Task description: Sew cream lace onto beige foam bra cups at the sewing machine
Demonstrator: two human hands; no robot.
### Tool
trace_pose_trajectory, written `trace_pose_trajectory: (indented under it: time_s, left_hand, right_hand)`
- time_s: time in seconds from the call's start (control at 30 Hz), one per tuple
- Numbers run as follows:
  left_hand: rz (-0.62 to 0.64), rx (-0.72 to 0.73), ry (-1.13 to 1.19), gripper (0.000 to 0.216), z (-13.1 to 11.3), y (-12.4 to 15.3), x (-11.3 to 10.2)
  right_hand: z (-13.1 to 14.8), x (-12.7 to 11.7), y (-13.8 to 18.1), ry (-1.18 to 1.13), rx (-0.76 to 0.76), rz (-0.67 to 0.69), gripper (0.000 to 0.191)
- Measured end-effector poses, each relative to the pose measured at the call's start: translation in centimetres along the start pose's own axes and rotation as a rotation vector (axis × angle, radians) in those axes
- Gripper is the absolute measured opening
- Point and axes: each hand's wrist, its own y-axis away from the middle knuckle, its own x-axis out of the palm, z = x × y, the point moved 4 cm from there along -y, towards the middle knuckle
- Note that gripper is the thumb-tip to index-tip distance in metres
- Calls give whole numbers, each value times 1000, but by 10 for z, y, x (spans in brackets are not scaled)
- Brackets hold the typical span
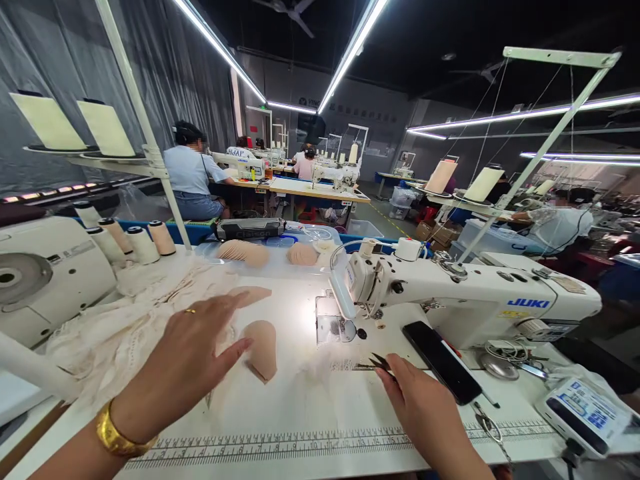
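My left hand [193, 350] lies flat with fingers spread on white lace fabric [115, 327], its fingertips reaching toward a beige bra pad [263, 348] and a second pad [253, 294] just beyond. It wears a ring and a gold bangle. My right hand [420, 407] is closed on a small dark thread snipper [373, 364], whose tips point left toward the needle area of the white JUKI sewing machine [470, 287]. A bit of lace lies under the snipper.
A black phone [440, 360] lies beside my right hand. Stacks of beige pads [245, 252] sit in a clear tray behind. Thread cones [143, 243] stand at left beside another machine [45, 267]. A control panel [583, 407] sits at right. Other workers sit at machines beyond.
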Motion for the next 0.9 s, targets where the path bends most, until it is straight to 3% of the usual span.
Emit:
trace_pose_trajectory:
  time_s: [0.03,0.07,0.13,0.23,0.27,0.33,0.4,0.5,0.67,0.77,0.83,0.9]
  left_hand:
    - [-79,60,-90,53,3,0,-4]
    - [-72,127,-131,59,3,1,1]
    - [106,256,-115,74,-6,7,28]
    - [354,375,-108,93,-33,18,75]
    - [392,396,-118,89,-43,20,87]
    - [441,428,-134,58,-59,21,101]
    - [500,436,-145,24,-69,23,106]
    - [610,384,-125,9,-78,31,104]
    - [775,390,78,31,-83,48,98]
    - [632,437,167,23,-65,37,83]
    - [425,453,118,37,-41,21,67]
    - [302,446,-1,47,-16,6,55]
  right_hand:
    - [-16,1,6,43,36,9,38]
    - [-29,1,12,73,62,2,39]
    - [-41,2,19,75,77,-16,37]
    - [-27,3,21,-80,30,-28,30]
    - [-18,4,20,-161,14,-16,26]
    - [1,7,19,-325,5,38,19]
    - [17,13,17,-443,32,115,15]
    - [34,24,12,-455,109,179,14]
    - [53,36,-7,-432,116,269,21]
    - [51,35,-17,-558,142,291,21]
    - [44,33,-21,-666,189,267,18]
    - [36,35,-24,-775,268,287,20]
